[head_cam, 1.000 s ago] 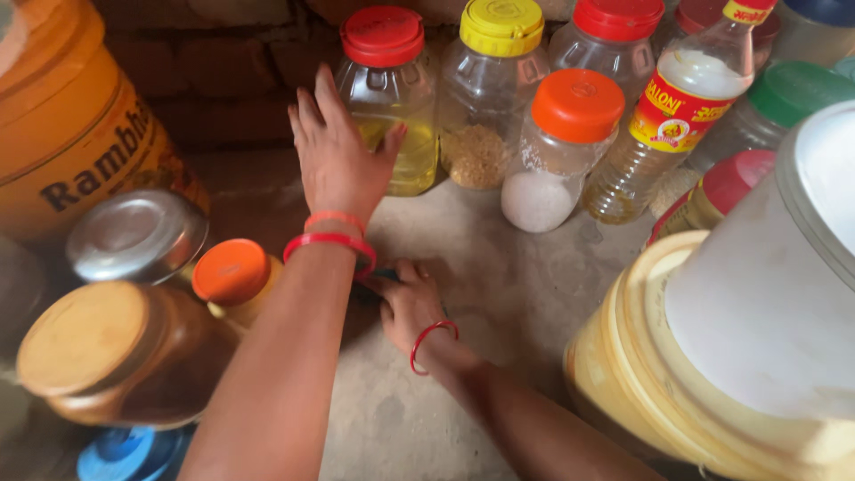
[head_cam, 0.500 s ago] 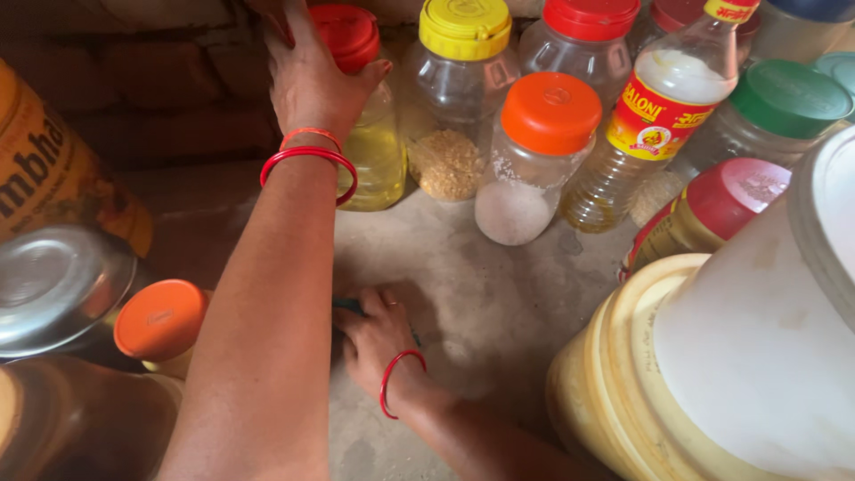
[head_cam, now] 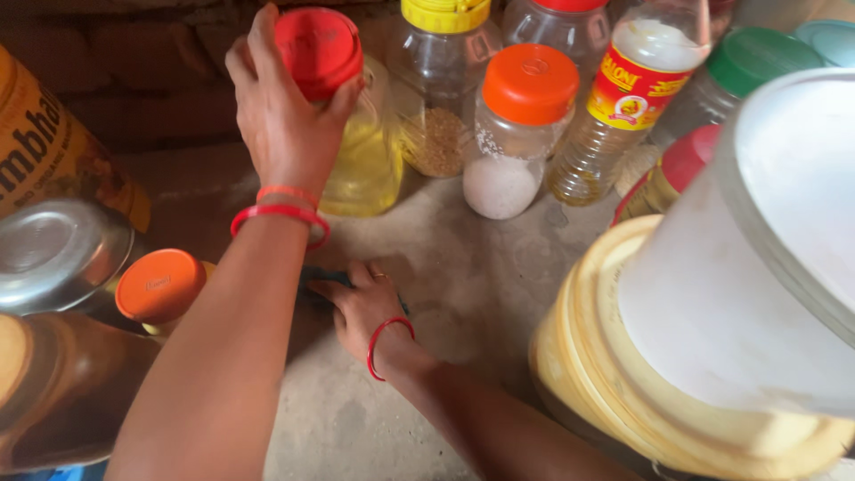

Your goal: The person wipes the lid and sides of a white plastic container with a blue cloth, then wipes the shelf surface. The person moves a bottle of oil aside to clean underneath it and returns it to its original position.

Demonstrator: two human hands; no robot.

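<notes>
My left hand (head_cam: 285,120) is clasped around the red lid (head_cam: 319,49) of a clear plastic jar of yellow liquid (head_cam: 365,160) at the back of the concrete shelf (head_cam: 463,285). Red bangles circle that wrist. Lower down, my right hand (head_cam: 361,307) presses flat on a small dark pad (head_cam: 319,283) lying on the shelf surface; most of the pad is hidden under the fingers. A red thread is tied around the right wrist.
Behind stand a yellow-lidded jar of brown grains (head_cam: 436,98), an orange-lidded jar of white powder (head_cam: 517,134) and an oil bottle (head_cam: 614,116). A big white and yellow bucket (head_cam: 712,338) fills the right. On the left are a steel lid (head_cam: 58,254), an orange-capped jar (head_cam: 160,285) and an orange container (head_cam: 44,151).
My left hand has reached farther back and closed on the red lid of the jar. The right hand stays on the dark pad. The view has moved closer.
</notes>
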